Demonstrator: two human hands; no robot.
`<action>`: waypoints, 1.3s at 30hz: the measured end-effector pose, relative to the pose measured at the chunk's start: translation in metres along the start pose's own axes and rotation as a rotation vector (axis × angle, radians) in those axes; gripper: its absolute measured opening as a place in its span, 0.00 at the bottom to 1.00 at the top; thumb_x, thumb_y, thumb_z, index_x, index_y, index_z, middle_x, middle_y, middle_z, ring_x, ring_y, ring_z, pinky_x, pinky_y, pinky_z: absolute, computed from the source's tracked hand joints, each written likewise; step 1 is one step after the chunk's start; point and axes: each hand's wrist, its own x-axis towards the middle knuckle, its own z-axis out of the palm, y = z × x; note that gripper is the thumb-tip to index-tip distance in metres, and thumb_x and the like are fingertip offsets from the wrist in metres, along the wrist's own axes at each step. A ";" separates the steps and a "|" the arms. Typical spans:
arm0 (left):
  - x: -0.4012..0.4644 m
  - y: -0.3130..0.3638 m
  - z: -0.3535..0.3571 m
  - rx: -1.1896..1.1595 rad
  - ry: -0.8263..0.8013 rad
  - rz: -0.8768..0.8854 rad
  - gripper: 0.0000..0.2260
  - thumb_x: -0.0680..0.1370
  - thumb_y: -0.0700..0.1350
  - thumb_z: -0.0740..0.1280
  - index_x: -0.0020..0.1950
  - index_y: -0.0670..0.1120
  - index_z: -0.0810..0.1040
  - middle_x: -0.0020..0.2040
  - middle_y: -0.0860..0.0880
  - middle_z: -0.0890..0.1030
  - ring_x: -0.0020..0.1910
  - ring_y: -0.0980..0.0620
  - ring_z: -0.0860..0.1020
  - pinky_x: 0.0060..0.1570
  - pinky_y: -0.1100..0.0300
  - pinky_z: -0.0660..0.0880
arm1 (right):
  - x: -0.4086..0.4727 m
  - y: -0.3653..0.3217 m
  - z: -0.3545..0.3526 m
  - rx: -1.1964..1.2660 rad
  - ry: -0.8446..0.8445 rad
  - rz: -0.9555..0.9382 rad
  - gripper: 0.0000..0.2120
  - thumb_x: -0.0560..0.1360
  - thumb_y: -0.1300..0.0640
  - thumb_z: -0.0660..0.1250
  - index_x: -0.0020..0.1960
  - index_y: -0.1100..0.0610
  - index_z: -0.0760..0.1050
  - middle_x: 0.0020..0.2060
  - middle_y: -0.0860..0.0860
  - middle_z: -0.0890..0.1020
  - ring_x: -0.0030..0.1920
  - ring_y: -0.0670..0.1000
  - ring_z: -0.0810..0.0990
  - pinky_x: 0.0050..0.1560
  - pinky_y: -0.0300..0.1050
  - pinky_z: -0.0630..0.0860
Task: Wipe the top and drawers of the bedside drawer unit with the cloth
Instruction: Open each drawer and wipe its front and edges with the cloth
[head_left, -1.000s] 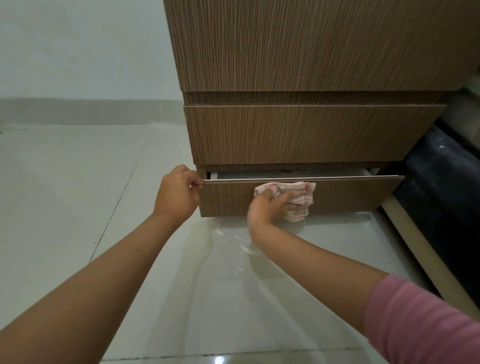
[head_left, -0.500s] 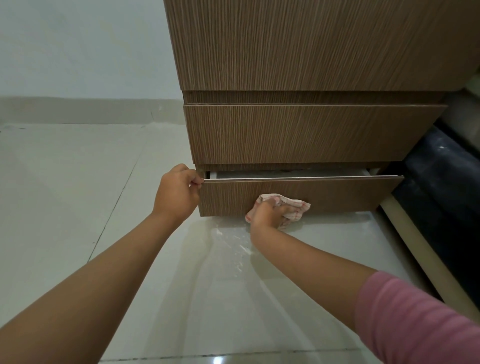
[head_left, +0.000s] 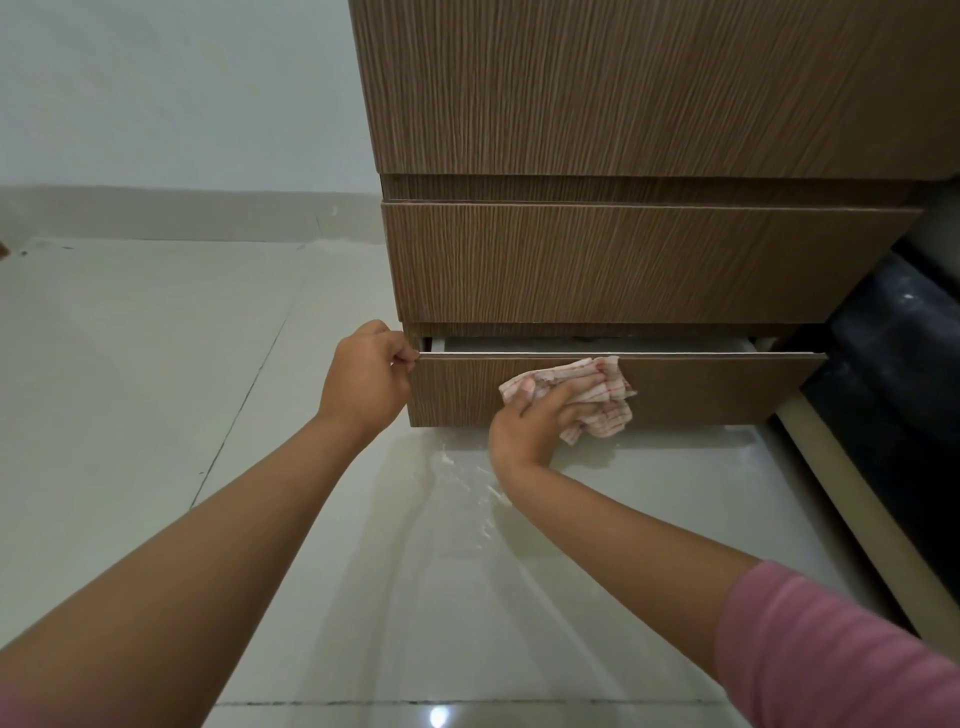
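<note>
A brown wood-grain bedside drawer unit (head_left: 649, 93) fills the upper right of the head view. Its middle drawer (head_left: 623, 262) is closed. The bottom drawer (head_left: 727, 387) is pulled out a little, showing a pale strip of its inside. My left hand (head_left: 363, 382) pinches the top left corner of the bottom drawer's front. My right hand (head_left: 535, 421) presses a crumpled white cloth with red checks (head_left: 592, 395) flat against the left-middle part of that drawer front. The unit's top is out of view.
Glossy pale floor tiles (head_left: 156, 389) stretch left and toward me, with a white wall and skirting (head_left: 182, 215) behind. A dark bed base with a beige rail (head_left: 883, 530) runs along the right side, close to the drawer unit.
My right hand has moved the cloth from the lower edge of the bottom drawer front back up and slightly right. My left hand has stayed on the drawer corner.
</note>
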 end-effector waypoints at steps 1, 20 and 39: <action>0.000 0.000 0.000 -0.004 0.000 0.003 0.08 0.69 0.29 0.65 0.39 0.40 0.81 0.39 0.42 0.78 0.37 0.48 0.75 0.39 0.61 0.69 | 0.000 0.002 0.001 -0.004 0.018 -0.031 0.35 0.81 0.56 0.54 0.75 0.58 0.32 0.72 0.65 0.31 0.74 0.62 0.36 0.59 0.30 0.52; 0.012 -0.009 0.005 -0.016 0.006 0.023 0.08 0.68 0.29 0.66 0.38 0.40 0.81 0.38 0.44 0.78 0.36 0.52 0.73 0.38 0.62 0.69 | -0.007 0.048 0.041 -0.082 -0.009 -0.111 0.35 0.79 0.54 0.53 0.74 0.63 0.35 0.71 0.69 0.33 0.73 0.68 0.36 0.74 0.53 0.50; 0.015 -0.018 0.007 -0.040 0.009 0.028 0.07 0.68 0.30 0.67 0.37 0.41 0.82 0.38 0.45 0.78 0.35 0.54 0.71 0.35 0.76 0.65 | -0.043 0.036 0.091 -0.174 -0.040 -0.273 0.38 0.77 0.58 0.59 0.74 0.66 0.35 0.68 0.75 0.34 0.69 0.74 0.36 0.71 0.54 0.41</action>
